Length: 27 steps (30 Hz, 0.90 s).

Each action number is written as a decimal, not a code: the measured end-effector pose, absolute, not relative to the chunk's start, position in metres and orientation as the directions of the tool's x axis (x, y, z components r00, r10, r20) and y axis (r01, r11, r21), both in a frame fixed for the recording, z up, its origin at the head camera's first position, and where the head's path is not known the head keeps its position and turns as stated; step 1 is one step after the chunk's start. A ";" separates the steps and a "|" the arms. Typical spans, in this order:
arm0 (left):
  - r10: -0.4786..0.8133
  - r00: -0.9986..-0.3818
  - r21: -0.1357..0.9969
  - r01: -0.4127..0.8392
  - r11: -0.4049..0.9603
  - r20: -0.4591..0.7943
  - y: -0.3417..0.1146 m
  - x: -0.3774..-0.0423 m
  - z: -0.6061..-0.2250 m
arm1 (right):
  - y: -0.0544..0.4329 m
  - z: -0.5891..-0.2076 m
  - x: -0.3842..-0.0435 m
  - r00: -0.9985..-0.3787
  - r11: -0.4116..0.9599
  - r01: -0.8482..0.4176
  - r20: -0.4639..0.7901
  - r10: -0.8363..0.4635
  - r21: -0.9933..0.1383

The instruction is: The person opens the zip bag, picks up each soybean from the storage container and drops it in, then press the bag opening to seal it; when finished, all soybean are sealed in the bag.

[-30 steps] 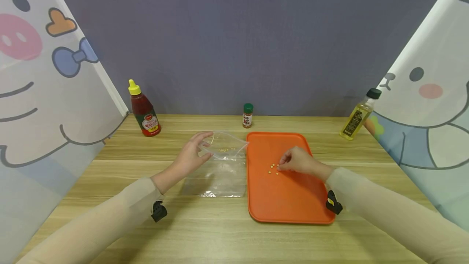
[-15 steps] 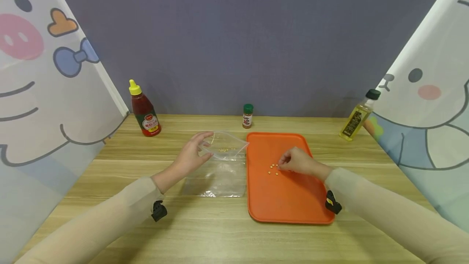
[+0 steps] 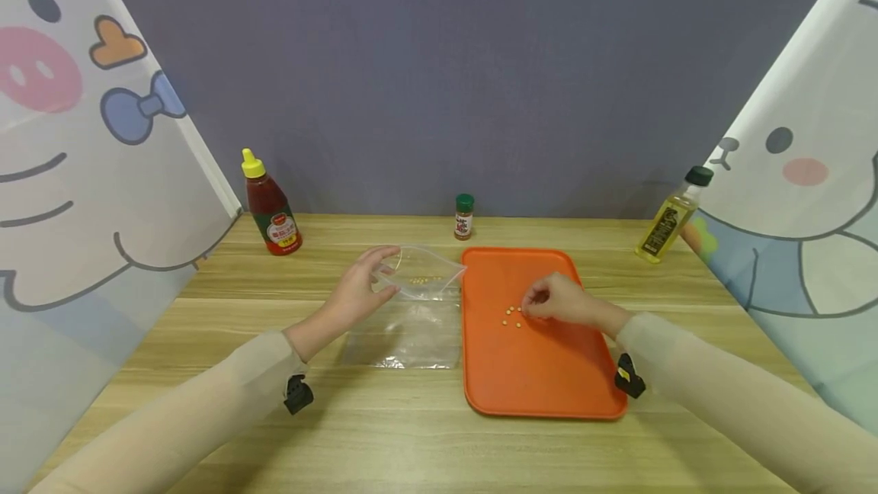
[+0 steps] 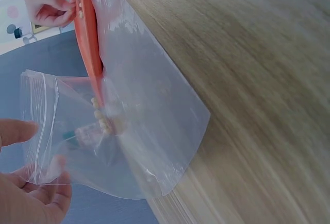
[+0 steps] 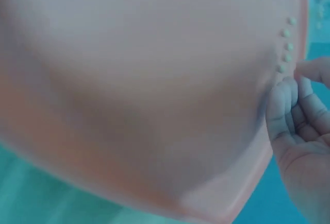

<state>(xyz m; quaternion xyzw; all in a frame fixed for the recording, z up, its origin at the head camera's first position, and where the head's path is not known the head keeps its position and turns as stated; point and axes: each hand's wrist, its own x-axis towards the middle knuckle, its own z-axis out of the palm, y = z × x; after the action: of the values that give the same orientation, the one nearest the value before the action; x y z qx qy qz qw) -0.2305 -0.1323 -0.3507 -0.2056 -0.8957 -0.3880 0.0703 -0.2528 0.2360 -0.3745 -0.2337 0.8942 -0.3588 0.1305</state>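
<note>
A clear zip-top bag (image 3: 411,334) lies on the table, its mouth raised and spread. My left hand (image 3: 360,284) holds the mouth at the left edge, thumb and fingers apart. In the left wrist view, several pale yellow beans (image 4: 100,116) sit inside the bag. To the right, an orange tray (image 3: 535,380) bears several more loose beans (image 5: 287,46) like soybeans. Over the tray, beside these beans, my right hand (image 3: 559,301) has its fingers curled and its thumb against the fingertips. No bean shows between them, though the contact is partly hidden.
A ketchup bottle (image 3: 273,212) with a yellow cap stands at the back left. A small green-capped spice jar (image 3: 463,218) is behind the bag, and an oil bottle (image 3: 668,221) is at the back right. A grey partition (image 3: 439,82) rises behind the table.
My right hand shifts very slightly to the right, its fingertips drawing back a little from the beans. The left hand and the bag stay in place.
</note>
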 end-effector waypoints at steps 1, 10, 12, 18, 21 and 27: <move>0.313 -0.907 0.668 0.421 0.614 0.283 -0.132 -0.231 -0.350 | 0.236 -0.373 -0.254 -0.855 0.621 -0.332 -0.052 -0.517 -0.710; 0.319 -0.907 0.665 0.420 0.617 0.276 -0.130 -0.229 -0.350 | 0.226 -0.348 -0.262 -0.878 0.557 -0.337 0.040 -0.477 -0.759; 0.319 -0.907 0.670 0.418 0.614 0.274 -0.130 -0.229 -0.349 | 0.221 -0.341 -0.263 -0.885 0.557 -0.336 0.051 -0.463 -0.759; 0.316 -0.908 0.669 0.416 0.616 0.274 -0.130 -0.230 -0.349 | 0.202 -0.323 -0.269 -0.898 0.575 -0.348 0.086 -0.432 -0.740; 0.316 -0.909 0.671 0.415 0.614 0.272 -0.130 -0.230 -0.349 | 0.193 -0.317 -0.271 -0.897 0.590 -0.362 0.098 -0.430 -0.722; 0.317 -0.909 0.667 0.414 0.619 0.270 -0.129 -0.231 -0.348 | 0.170 -0.306 -0.276 -0.874 0.557 -0.395 0.112 -0.473 -0.731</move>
<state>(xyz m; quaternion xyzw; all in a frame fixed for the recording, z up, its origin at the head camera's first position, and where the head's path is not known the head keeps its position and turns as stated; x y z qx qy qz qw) -0.2310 -0.1286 -0.3480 -0.2038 -0.8976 -0.3857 0.0629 -0.2764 0.1704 -0.3064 -0.2462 0.8809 -0.4012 0.0488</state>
